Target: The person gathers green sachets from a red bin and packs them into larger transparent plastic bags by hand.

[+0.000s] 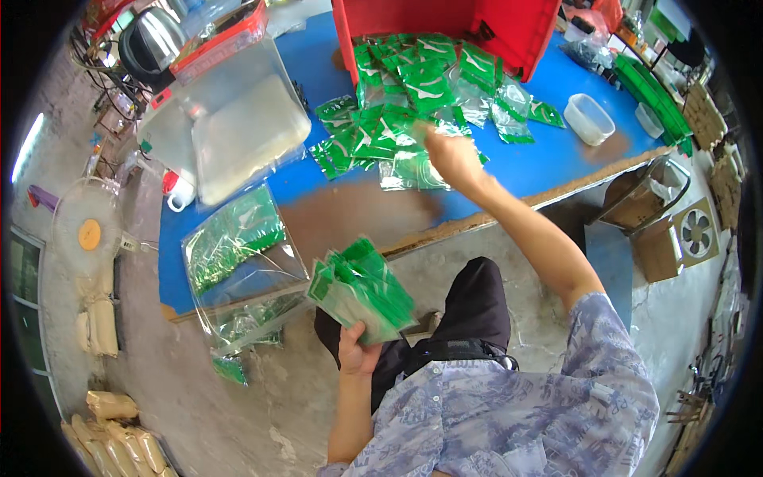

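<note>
Dozens of green sachets [413,119] lie spilled from the tipped red crate [445,28] across the blue counter [540,159]. The right hand [451,155] reaches into them, its fingers too blurred to tell. The left hand [358,350] clamps a fanned stack of sachets [362,290] off the counter edge; a loose grip could shed them onto the floor. The clear bag of sachets [234,238] overhangs the edge and could slide off.
</note>
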Demonstrator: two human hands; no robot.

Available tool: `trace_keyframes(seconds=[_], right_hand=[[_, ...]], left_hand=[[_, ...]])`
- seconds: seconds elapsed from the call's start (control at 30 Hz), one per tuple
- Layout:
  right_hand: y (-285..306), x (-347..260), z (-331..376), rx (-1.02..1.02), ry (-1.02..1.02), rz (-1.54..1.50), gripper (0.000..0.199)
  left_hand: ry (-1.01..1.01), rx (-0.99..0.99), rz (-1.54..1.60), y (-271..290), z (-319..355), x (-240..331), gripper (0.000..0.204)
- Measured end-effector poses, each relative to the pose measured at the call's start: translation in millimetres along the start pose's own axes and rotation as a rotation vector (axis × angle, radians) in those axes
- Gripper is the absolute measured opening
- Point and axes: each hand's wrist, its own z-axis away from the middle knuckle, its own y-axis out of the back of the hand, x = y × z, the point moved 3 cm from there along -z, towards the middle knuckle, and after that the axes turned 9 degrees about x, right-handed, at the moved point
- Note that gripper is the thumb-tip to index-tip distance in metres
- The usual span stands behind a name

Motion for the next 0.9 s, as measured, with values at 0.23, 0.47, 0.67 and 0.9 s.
trace_keyframes(seconds=[0.23,0.47,0.67,0.9], right_hand=[[20.9,39.7,-15.6,0.346,-0.397,-0.258,0.022],[0.8,-81.3,117.0,-0.205,-0.641,-0.981,0.029],[-2.0,-30.1,65.1,0.017,-0.126,0.174,0.052],[9.4,-93.2,123.9,-0.154,0.345,-0.361,0.039]], left_hand=[[0.035,-0.156,0.076,-4.5,-9.3,-2.3,0.06],[0.138,-0.191,0.355,-30.9,-32.6,-17.7,0.061],[-0.086,-0.032,0.038,-9.7,-24.6,-2.5,0.061],[-0.121,-0.08,0.023,-9.6,-6.9,7.2,0.062]])
